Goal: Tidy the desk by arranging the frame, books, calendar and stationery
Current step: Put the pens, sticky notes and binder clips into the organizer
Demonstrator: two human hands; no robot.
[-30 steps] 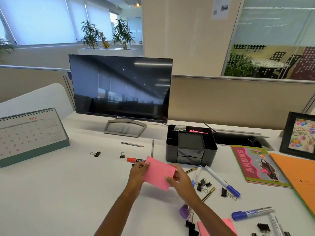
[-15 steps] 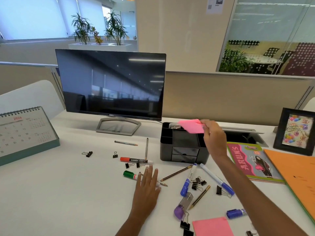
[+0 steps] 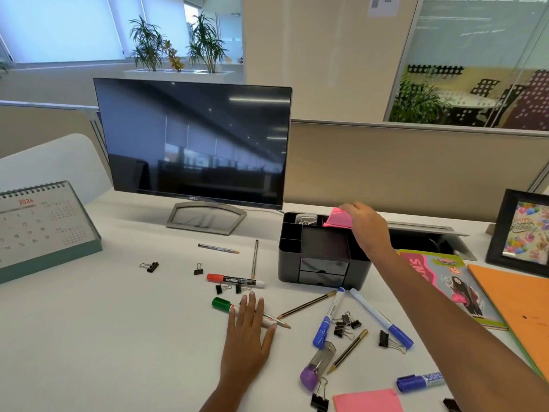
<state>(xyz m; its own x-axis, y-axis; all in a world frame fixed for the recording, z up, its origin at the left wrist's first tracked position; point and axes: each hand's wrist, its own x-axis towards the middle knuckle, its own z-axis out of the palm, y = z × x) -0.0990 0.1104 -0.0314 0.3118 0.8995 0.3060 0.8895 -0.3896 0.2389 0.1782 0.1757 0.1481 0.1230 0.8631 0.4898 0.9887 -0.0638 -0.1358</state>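
organizer (image 3: 323,248): black, open compartments on top, two shut drawers in front. the back-left compartment holds a small silvery item (image 3: 306,219); we can't tell what it is.

right hand (image 3: 367,230) is over the organizer's back row, fingers curled down onto a pink sticky pad (image 3: 338,219), thumb hidden. pad is tilted: upper corner under the fingertips, lower edge down at the back-row rim. that edge runs left-right along the organizer's back. we can't tell if it touches the organizer.

left hand (image 3: 249,331) lies flat on the desk (image 3: 118,337), front-left of the organizer, fingers straight and close together, on top of a green marker (image 3: 221,303) and a pencil (image 3: 282,324). green marker's long axis runs roughly left-right, cap pointing away from the organizer. red marker (image 3: 234,281), left of the organizer, has the same axis, red cap away from it.

second pink pad (image 3: 368,399) lies flat, well in front of the organizer. book (image 3: 445,281) is just right of the organizer, frame (image 3: 523,233) stands upright further right, calendar (image 3: 44,227) is well left of it.
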